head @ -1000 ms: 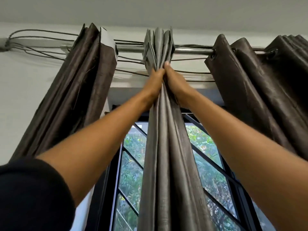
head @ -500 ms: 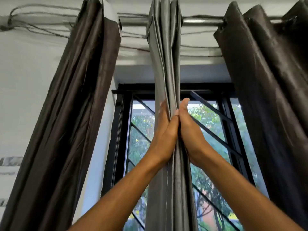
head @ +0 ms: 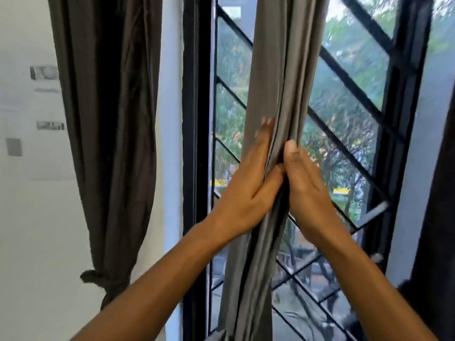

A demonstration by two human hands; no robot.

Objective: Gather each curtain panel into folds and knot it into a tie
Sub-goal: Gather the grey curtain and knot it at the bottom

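A grey curtain panel (head: pixel 278 70), gathered into narrow vertical folds, hangs in front of the window at the centre. My left hand (head: pixel 246 190) lies flat against its left side, fingers straight and pointing up, thumb across the folds. My right hand (head: pixel 307 190) presses its right side, thumb upright, with the fingers hidden behind the cloth. The folds are squeezed between the two hands. A dark brown panel (head: pixel 110 119) at the left hangs with a knot (head: pixel 103 279) tied low down.
A black window frame with a diagonal grille (head: pixel 349 82) stands right behind the grey panel, trees beyond it. Another dark panel (head: pixel 438 242) shows at the right edge. The white wall (head: pixel 29 217) at the left carries small papers.
Both hands have slid down the grey panel from just under the rod to mid-height, still pressing the folds between them. The view has tilted down, so the rod is out of sight.
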